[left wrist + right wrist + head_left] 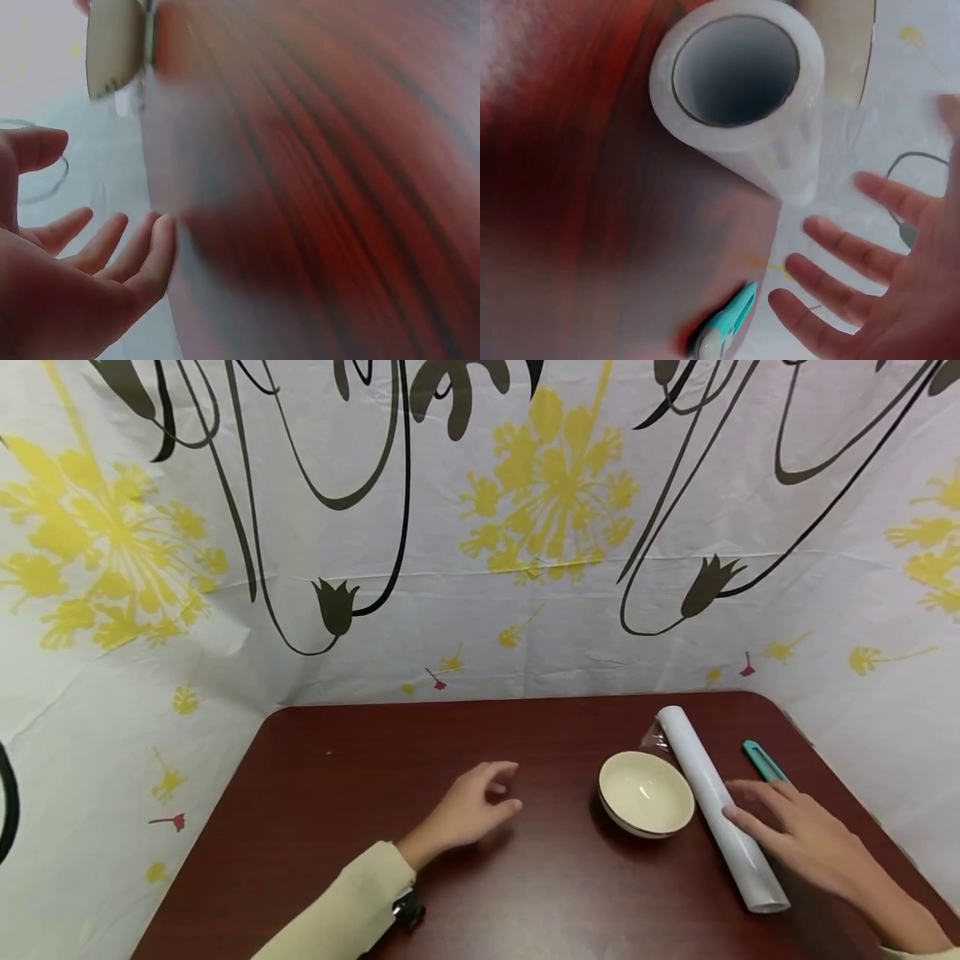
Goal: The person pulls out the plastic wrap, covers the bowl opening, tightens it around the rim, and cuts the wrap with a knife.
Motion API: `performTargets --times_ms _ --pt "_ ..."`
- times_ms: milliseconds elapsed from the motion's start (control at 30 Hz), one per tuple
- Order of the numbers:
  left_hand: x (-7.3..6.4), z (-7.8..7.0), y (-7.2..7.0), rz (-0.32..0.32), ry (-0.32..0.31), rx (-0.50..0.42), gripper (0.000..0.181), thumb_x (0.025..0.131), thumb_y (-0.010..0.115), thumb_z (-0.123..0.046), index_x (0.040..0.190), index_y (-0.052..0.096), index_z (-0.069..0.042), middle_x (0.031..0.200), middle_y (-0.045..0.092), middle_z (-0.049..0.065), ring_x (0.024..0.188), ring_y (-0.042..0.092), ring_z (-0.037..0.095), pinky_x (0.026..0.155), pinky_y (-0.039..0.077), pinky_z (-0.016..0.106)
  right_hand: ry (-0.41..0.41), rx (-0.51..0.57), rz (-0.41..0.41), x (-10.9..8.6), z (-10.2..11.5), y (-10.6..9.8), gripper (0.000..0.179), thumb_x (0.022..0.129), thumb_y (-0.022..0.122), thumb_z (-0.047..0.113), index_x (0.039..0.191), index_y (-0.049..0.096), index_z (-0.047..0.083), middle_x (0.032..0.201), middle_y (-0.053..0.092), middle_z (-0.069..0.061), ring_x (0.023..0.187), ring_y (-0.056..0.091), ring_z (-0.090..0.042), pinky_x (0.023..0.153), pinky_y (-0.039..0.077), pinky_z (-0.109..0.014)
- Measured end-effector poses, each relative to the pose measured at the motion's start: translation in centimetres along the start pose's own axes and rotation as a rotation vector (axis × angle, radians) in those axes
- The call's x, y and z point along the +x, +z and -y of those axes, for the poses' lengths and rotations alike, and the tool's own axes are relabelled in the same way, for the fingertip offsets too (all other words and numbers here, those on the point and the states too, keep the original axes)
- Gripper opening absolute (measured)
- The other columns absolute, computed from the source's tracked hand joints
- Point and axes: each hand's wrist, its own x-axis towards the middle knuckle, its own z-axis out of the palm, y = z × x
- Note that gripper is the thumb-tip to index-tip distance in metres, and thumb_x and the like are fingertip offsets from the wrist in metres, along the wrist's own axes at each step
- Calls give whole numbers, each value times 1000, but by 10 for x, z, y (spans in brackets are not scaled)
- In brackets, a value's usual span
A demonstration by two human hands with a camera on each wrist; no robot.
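A cream bowl stands upright on the dark red table, right of the middle. Beside it lies a long roll of clear plastic wrap, its hollow core facing the right wrist camera. My right hand hovers over the roll's right side with fingers spread, holding nothing; the right wrist view shows a gap between fingers and roll. A teal utility knife lies just beyond that hand. Left of the bowl, my left hand is held above the table, fingers loosely bent around nothing.
The table has rounded far corners. A white sheet with yellow and grey flower prints hangs behind it and at both sides. A loose flap of clear film sticks out near the roll's far end, behind the bowl.
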Motion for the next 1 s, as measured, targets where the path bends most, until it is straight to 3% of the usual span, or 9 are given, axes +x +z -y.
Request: performTargets --times_ms 133,233,400,567,833,1000 --pt "14 -14 22 22 -17 -48 60 105 77 -24 158 57 -6 153 63 10 119 73 26 99 61 37 -21 -34 -67 -8 -6 4 51 97 86 42 135 72 10 126 68 -18 108 70 -40 74 56 -51" --pt "25 -24 36 20 -35 -106 61 103 78 -24 157 58 -6 150 65 11 113 75 22 95 61 33 -20 -26 -83 -14 -9 8 53 92 91 41 134 73 14 121 68 -12 102 71 -26 70 54 -44" --pt "42 -42 59 34 -70 -202 62 102 78 -24 158 57 -7 150 66 11 93 79 14 85 60 25 36 -10 -41 -24 -10 12 61 93 90 46 140 69 14 119 67 -10 94 67 -13 68 53 -36" --pt "52 -59 80 39 -143 -341 65 101 79 -20 161 55 -9 152 65 12 73 78 23 69 65 31 78 3 -23 -29 -8 15 66 94 88 47 145 67 10 117 66 -8 88 61 -4 67 51 -36" --pt "62 -76 104 -8 -222 -503 69 102 78 -15 165 49 -10 150 63 7 76 79 26 64 67 37 74 2 -48 -32 -14 17 58 98 85 33 143 66 1 110 69 -5 81 54 2 64 48 -30" --pt "64 -80 111 -6 -255 -544 71 102 76 -12 166 47 -13 145 63 22 70 79 30 62 67 38 4 31 -120 -37 -19 21 45 98 78 11 142 67 3 104 70 -2 78 52 5 60 45 -28"
